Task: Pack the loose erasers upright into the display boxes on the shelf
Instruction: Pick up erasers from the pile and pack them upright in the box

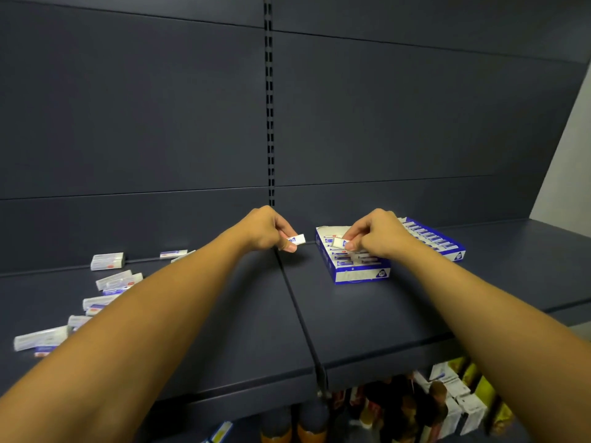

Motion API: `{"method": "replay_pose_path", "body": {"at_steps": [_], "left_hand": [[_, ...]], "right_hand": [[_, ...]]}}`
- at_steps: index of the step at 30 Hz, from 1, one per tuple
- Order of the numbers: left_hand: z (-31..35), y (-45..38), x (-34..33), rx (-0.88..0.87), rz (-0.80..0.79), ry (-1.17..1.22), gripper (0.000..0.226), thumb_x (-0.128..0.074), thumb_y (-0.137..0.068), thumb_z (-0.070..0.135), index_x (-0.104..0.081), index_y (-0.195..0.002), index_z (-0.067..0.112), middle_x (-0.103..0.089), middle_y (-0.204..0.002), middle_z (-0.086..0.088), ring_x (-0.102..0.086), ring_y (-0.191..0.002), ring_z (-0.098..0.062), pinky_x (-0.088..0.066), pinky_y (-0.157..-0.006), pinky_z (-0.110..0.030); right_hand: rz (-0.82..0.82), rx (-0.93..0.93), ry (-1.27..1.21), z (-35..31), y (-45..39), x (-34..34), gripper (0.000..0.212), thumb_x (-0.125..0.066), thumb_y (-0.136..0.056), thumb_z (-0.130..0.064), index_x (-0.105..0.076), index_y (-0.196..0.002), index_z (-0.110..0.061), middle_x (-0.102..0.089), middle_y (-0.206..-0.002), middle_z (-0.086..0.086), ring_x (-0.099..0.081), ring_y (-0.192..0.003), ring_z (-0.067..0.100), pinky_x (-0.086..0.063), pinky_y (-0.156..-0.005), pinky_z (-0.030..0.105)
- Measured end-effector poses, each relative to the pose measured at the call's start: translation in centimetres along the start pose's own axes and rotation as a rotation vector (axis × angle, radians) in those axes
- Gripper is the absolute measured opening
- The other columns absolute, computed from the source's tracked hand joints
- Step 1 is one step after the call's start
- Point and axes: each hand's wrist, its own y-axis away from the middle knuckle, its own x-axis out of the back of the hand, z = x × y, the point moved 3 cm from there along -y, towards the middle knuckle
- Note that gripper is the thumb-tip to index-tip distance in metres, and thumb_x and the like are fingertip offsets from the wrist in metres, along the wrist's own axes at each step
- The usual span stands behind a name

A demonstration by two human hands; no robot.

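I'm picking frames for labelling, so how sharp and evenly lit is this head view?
Head view: dim, even light, no glare; wide-angle bending at the dark grey shelf edges; the blue-and-white cardboard display box is fairly sharp; loose white erasers at left and lower-shelf goods are blurred.

You're looking at dim, even light with soft shadows and no glare; wide-angle bending curves the shelf [367,318] edges; lower corners blur, the centre stays sharp.

Shop: slotted gondola shelving [224,314], stocked goods [447,401]
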Motion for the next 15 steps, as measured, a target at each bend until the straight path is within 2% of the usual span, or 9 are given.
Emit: {"method": "replay_pose_path", "body": {"at_steps": [5,8,12,15], "left_hand": [[1.9,-1.7,-1.1,-0.001,0.016,-0.022,0.022,-0.087,-0.075,0.013,-0.082,-0.092,0.025,-0.077,-0.081,0.008,-0.068,-0.084,-0.007,-0.050,-0.075,-0.016],[3.0,-2.6,-2.0,0.019,0.019,-0.036,0.022,-0.086,-0.075,0.012,-0.082,-0.094,0.023,-0.076,-0.080,0.009,-0.067,-0.078,-0.004,-0.047,-0.067,-0.013],[4.0,-3.8,-3.1,0.058,0.041,-0.005,0.018,-0.085,-0.077,0.011,-0.083,-0.091,0.021,-0.077,-0.080,0.008,-0.071,-0.083,-0.009,-0.054,-0.073,-0.018],[4.6,-4.8,-3.8,0.075,0.078,0.066,0.015,-0.086,-0.076,0.010,-0.080,-0.089,0.015,-0.077,-0.076,0.002,-0.073,-0.079,-0.013,-0.059,-0.082,-0.027]], "right_hand": [[-0.042,0.052,-0.029,1.6,-2.1,0.8,0.017,-0.082,-0.080,-0.013,-0.081,-0.096,-0.019,-0.073,-0.089,-0.008,-0.067,-0.087,0.009,-0.055,-0.079,0.024],[-0.065,0.080,-0.046,2.9,-3.4,1.3,0.016,-0.081,-0.082,-0.014,-0.080,-0.097,-0.020,-0.072,-0.088,-0.009,-0.067,-0.089,0.010,-0.055,-0.076,0.025],[-0.103,0.095,-0.108,5.0,-4.8,1.8,0.016,-0.081,-0.082,-0.014,-0.080,-0.097,-0.020,-0.072,-0.091,-0.009,-0.066,-0.092,0.010,-0.055,-0.079,0.026],[-0.129,0.093,-0.155,6.5,-5.5,2.1,0.016,-0.081,-0.082,-0.015,-0.080,-0.097,-0.020,-0.073,-0.095,-0.006,-0.065,-0.093,0.009,-0.054,-0.079,0.027]]}}
